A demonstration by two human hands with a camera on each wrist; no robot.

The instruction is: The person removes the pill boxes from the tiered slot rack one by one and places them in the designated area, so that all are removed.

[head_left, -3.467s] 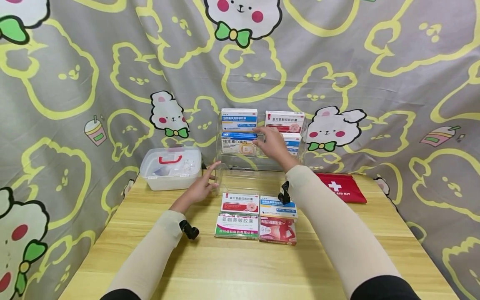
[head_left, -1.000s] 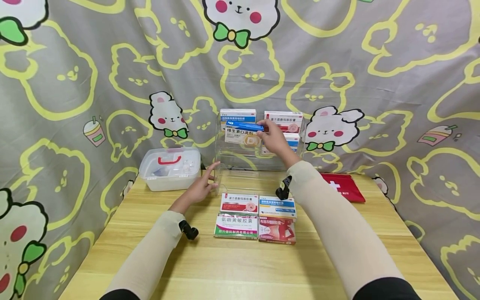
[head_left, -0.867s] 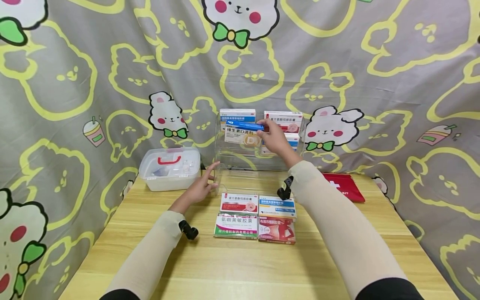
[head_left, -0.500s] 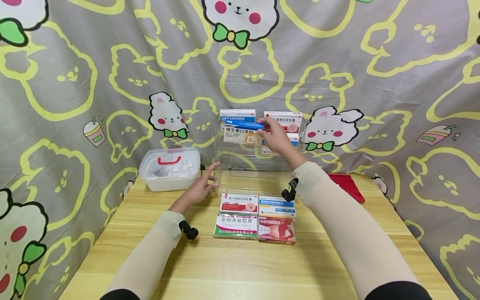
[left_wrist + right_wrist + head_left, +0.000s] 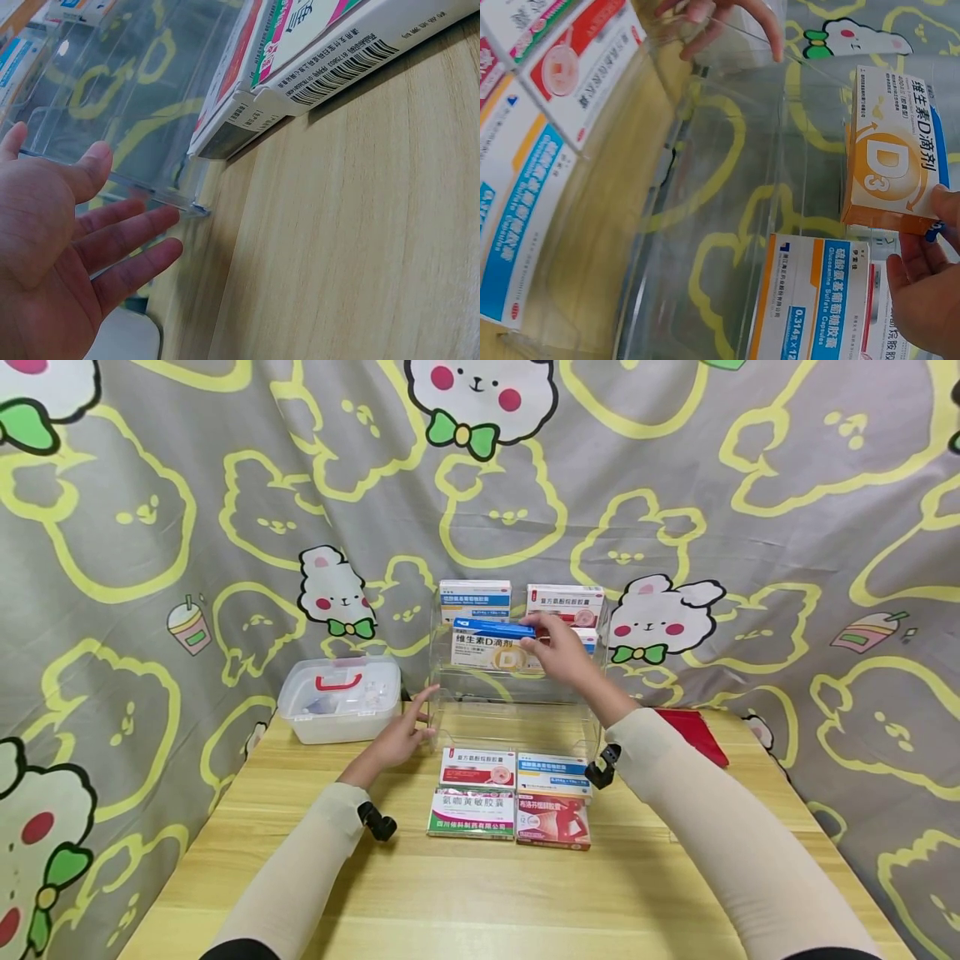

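My right hand (image 5: 562, 652) pinches the right end of a blue, white and orange vitamin D drops box (image 5: 480, 649) in front of the middle tier of a clear acrylic rack (image 5: 517, 710). Seen from the right wrist, thumb and fingers grip the end of this medicine box (image 5: 889, 146). My left hand (image 5: 397, 739) has its fingers extended at the rack's lower left side; the left wrist view shows the hand (image 5: 82, 247) with spread fingers by the clear edge. A blue-and-white glucosamine box (image 5: 810, 300) stands in the rack near the held box.
On the top tier are a blue-white box (image 5: 475, 597) and a red-white box (image 5: 566, 602). Several medicine boxes, including a red one (image 5: 553, 821), lie before the rack. A lidded plastic case (image 5: 341, 722) stands left; a red pouch (image 5: 690, 735) lies right.
The right hand took the vitamin D box out of its middle-tier place and raised it. Since half a second ago, hand and box have moved down and slightly right. The left hand stays put.
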